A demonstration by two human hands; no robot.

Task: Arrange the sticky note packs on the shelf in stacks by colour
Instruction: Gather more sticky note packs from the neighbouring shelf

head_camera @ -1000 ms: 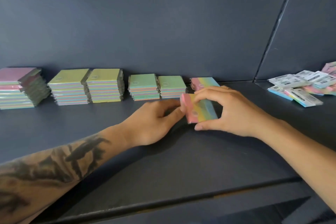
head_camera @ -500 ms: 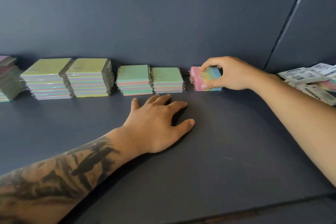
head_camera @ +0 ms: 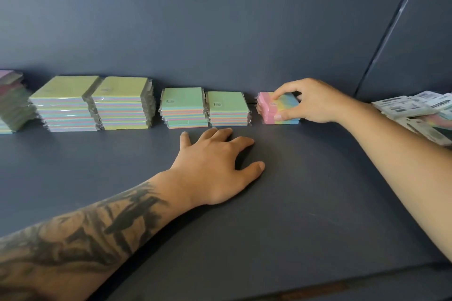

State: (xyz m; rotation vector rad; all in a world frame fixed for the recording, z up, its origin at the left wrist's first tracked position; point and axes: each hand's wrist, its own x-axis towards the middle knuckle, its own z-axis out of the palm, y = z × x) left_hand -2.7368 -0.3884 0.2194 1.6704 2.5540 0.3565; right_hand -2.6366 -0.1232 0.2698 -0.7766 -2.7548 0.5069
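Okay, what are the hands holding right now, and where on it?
The right hand pinches the top pink-to-blue rainbow sticky note pack by its front and back edges. The left hand holds nothing.

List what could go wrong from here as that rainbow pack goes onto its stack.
1. The right hand pinches the top pack of the rainbow stack at its front corner; letting go unevenly might leave it skewed or slide it off.
2. The unsorted packs lie loosely heaped close to the right forearm, so drawing the arm back could knock them.
3. The left hand rests flat on the shelf just before the green stacks; sliding forward could nudge them.
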